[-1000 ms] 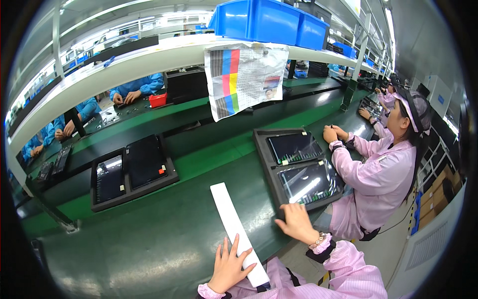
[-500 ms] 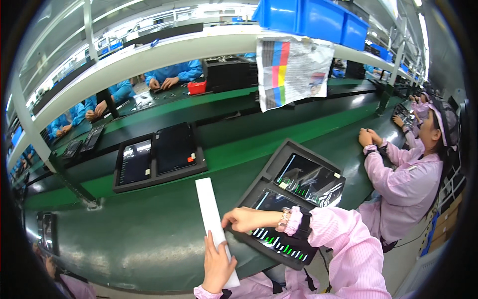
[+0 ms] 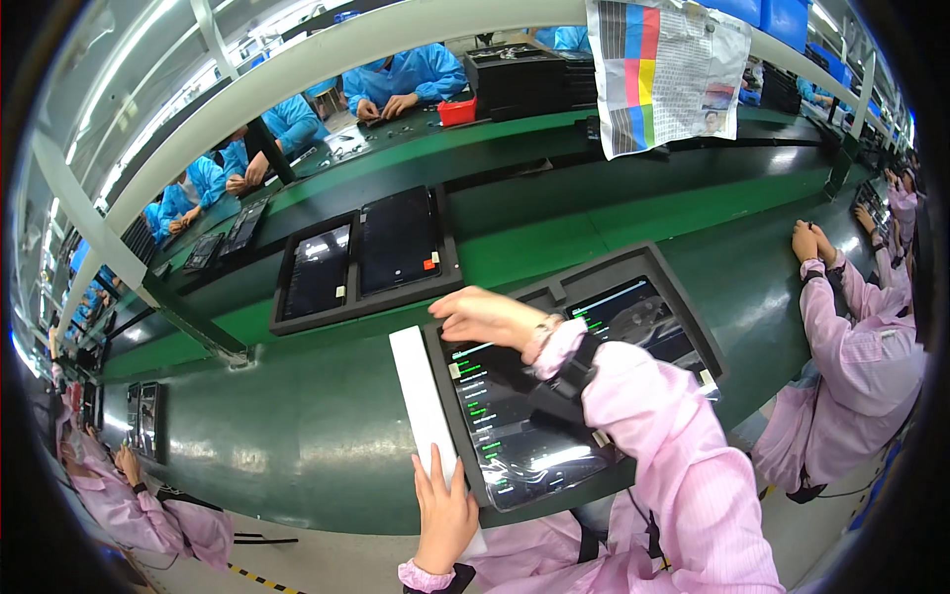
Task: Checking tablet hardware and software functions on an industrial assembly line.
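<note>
My left hand (image 3: 446, 513) lies with fingers spread on the lower part of a long white strip (image 3: 417, 381). This strip runs along the left side of a black two-bay tray (image 3: 599, 271). My right hand (image 3: 485, 318) hovers over the tray's far left corner, fingers stretched out and nothing seen in them. In the tray's left bay lies a tablet (image 3: 524, 469) with green and white lines of text on its dark screen. A second lit tablet (image 3: 648, 322) sits in the right bay, partly hidden by my right forearm.
Another black tray (image 3: 368, 299) with two dark tablets lies beyond, on the green bench (image 3: 287, 450). A shelf post (image 3: 203, 327) stands at left; a printed sheet (image 3: 678, 79) hangs from the shelf. Co-workers in pink (image 3: 841, 327) and blue (image 3: 411, 74) sit around the bench.
The near tray has turned straighter, its left edge now alongside the white strip. My right hand has moved away from me and its fingers have straightened. The whole view has shifted.
</note>
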`<state>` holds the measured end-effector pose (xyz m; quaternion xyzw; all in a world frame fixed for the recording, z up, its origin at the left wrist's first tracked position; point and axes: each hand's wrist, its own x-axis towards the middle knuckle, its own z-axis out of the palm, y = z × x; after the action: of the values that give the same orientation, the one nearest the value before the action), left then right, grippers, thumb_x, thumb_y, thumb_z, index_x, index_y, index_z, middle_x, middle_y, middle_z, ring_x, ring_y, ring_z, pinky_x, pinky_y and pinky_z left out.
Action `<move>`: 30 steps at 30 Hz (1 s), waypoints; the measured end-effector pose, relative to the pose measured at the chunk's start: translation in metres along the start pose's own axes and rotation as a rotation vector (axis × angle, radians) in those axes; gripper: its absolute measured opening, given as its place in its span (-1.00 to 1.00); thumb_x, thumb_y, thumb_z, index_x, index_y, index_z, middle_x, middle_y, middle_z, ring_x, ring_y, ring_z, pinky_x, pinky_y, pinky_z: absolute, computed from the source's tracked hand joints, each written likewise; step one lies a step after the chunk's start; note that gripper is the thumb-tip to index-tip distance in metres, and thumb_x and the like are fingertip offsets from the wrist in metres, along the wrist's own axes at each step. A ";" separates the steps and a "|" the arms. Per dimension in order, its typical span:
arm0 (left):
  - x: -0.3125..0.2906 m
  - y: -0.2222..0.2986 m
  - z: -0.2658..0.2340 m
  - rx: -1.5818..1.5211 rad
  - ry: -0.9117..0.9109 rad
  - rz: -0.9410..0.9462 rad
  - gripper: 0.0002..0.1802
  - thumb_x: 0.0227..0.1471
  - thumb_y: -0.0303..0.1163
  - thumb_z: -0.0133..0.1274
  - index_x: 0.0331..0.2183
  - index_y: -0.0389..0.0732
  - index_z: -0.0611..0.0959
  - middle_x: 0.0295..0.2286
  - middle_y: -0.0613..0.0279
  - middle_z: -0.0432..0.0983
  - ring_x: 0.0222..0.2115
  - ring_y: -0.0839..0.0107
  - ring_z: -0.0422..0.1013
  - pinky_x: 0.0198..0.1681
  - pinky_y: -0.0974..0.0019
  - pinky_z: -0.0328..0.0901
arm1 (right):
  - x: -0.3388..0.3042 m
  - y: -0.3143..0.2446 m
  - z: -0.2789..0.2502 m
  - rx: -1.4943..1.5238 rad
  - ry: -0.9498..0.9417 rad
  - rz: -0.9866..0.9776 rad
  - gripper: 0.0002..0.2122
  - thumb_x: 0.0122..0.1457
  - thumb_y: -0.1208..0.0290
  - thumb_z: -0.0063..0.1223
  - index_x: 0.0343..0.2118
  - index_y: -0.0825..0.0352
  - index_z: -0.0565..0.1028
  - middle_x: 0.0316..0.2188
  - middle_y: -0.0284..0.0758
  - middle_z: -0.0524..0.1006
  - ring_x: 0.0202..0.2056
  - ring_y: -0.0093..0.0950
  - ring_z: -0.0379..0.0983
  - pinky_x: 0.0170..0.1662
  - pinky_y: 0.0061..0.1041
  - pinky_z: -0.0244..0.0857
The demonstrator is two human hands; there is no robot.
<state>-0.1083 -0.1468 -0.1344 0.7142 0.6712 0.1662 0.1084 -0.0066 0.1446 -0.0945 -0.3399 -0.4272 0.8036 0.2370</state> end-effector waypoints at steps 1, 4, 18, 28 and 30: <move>0.000 0.003 -0.004 0.008 -0.006 0.012 -0.40 -0.12 -0.50 0.05 0.02 -0.37 0.34 0.16 -0.29 -0.12 0.13 -0.46 -0.18 0.14 -0.20 -0.03 | 0.005 0.005 -0.024 -0.058 0.002 -0.080 -0.69 0.11 0.43 0.03 -0.08 0.42 0.43 -0.20 -0.21 0.42 -0.17 -0.45 0.41 -0.04 -0.45 0.35; -0.001 -0.006 -0.012 0.028 -0.013 0.002 -0.37 -0.07 -0.42 0.07 0.06 -0.33 0.31 0.13 -0.19 -0.01 0.11 -0.31 -0.04 0.11 -0.10 0.03 | -0.038 -0.042 -0.062 -0.886 0.294 -0.283 -0.64 0.01 0.38 -0.02 -0.12 0.42 0.49 -0.24 -0.15 0.55 -0.17 -0.41 0.45 -0.06 -0.48 0.30; 0.090 -0.006 -0.037 0.054 0.015 0.157 -0.44 0.04 -0.34 0.02 0.04 -0.31 0.26 -0.13 0.14 0.40 -0.23 0.17 0.36 -0.25 0.15 0.25 | -0.146 -0.039 -0.253 -1.480 0.567 -0.310 -0.48 -0.13 0.72 -0.28 0.00 0.37 0.36 0.06 -0.13 0.32 0.08 -0.18 0.25 0.15 -0.38 0.12; 0.100 -0.006 -0.028 0.000 -0.020 0.130 -0.50 0.02 -0.25 0.07 -0.06 -0.32 0.34 -0.16 0.18 0.40 -0.24 0.15 0.34 -0.22 0.12 0.25 | -0.158 -0.050 -0.247 -1.574 0.640 -0.063 -0.54 -0.13 0.69 -0.23 -0.08 0.30 0.42 -0.03 -0.14 0.41 0.02 -0.16 0.31 0.06 -0.34 0.21; 0.098 -0.013 -0.025 -0.015 0.056 0.191 -0.46 0.02 -0.25 0.07 -0.04 -0.35 0.32 -0.14 0.14 0.38 -0.24 0.17 0.34 -0.21 0.14 0.25 | -0.170 -0.047 -0.246 -1.572 0.628 -0.027 -0.55 -0.12 0.68 -0.22 -0.09 0.30 0.43 -0.04 -0.14 0.42 0.02 -0.16 0.31 0.06 -0.34 0.22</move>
<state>-0.1261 -0.0499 -0.1071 0.7691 0.6017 0.2005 0.0786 0.2931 0.1846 -0.0956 -0.6083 -0.7800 0.1382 0.0491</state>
